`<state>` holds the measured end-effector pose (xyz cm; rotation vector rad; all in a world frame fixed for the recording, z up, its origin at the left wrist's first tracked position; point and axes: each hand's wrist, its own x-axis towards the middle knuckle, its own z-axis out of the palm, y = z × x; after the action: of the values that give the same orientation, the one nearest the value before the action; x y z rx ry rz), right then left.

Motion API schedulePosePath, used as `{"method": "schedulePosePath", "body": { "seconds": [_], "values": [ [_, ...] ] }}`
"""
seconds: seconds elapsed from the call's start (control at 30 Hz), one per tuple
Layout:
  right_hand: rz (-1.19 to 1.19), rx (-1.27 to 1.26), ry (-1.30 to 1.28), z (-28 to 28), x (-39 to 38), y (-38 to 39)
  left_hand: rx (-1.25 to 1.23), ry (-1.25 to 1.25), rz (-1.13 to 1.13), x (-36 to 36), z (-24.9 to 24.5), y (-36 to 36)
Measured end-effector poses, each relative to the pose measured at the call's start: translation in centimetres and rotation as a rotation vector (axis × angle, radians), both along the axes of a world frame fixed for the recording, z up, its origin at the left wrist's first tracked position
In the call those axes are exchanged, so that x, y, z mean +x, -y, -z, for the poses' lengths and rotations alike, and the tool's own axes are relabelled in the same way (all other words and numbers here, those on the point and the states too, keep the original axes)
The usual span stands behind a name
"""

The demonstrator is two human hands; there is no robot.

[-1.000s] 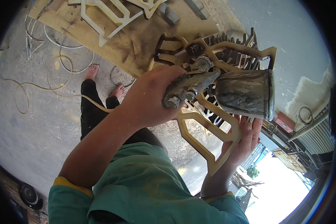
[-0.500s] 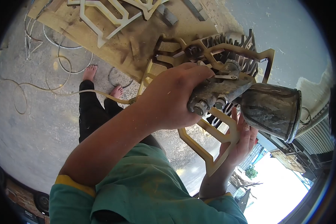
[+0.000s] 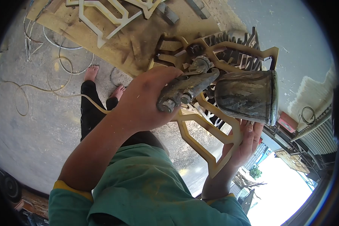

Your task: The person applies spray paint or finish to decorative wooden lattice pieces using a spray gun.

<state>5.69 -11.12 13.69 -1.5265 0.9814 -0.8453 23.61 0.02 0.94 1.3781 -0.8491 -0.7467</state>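
My left hand [image 3: 141,96] is wrapped round the grip of a worn, paint-stained spray gun [image 3: 177,90], its adjusting knobs turned towards me. The gun's dark metal cup [image 3: 245,98] sticks out to the right, over part of my right hand. Below the cup, my right hand [image 3: 248,143] grips the edge of a cream, brown-tinged cut-out panel [image 3: 213,165] made of angular bars. More brown-coated bars [image 3: 245,48] spread behind the gun. My right palm is hidden behind the panel.
Pale cut-out panels [image 3: 120,28] lie on a stained board [image 3: 113,49] at the upper left. A hose [image 3: 37,88] loops across the concrete floor past my bare feet. A grey wall [image 3: 290,41] rises on the right, with a red box [image 3: 287,122] beside it.
My left hand has swung the spray gun left and slightly downward across the view, uncovering more of the panel's bars. My right hand and the panel have hardly moved.
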Motion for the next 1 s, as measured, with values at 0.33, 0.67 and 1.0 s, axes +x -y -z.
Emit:
{"method": "schedulePosePath", "body": {
  "seconds": [0.33,0.67,1.0],
  "values": [
    [-0.083,0.018,-0.021,0.0,-0.9,0.3,-0.04,-0.056,-0.017,-1.0,-1.4,1.2],
    [-0.043,-0.031,-0.023,0.4,-0.5,0.6,0.093,-0.088,0.021,-0.9,-1.4,0.6],
    [-0.13,-0.048,-0.046,0.6,-1.2,1.1,0.041,-0.086,-0.024,-1.1,-1.0,1.5]
  ]
}}
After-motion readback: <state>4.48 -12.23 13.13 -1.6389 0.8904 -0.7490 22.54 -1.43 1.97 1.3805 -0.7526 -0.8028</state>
